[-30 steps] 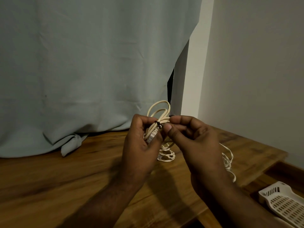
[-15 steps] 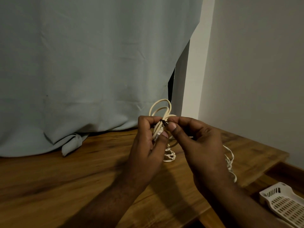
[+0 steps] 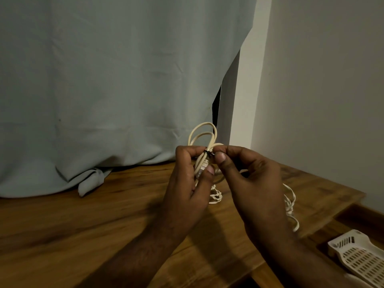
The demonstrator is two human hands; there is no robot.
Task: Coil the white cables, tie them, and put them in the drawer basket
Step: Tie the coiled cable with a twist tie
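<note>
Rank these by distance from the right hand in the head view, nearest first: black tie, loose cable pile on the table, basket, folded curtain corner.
1. black tie: pinched at the right hand's fingertips.
2. loose cable pile: on the table, just right of the wrist.
3. basket: lower right, off the table edge.
4. folded curtain corner: far left on the table.

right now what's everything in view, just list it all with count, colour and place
coiled cable: one, cream-white, held up between both hands
black tie: one, wrapped round the coil at the fingertips
loose cables: at least two heaps, white, on the table behind and right of the hands
basket: one, white slotted plastic, lower right, below the table edge
table: one, brown wood
curtain: one, pale grey-green, hem resting on the table
wall: off-white, right
left hand: grips the coil
right hand: pinches the tie
</note>
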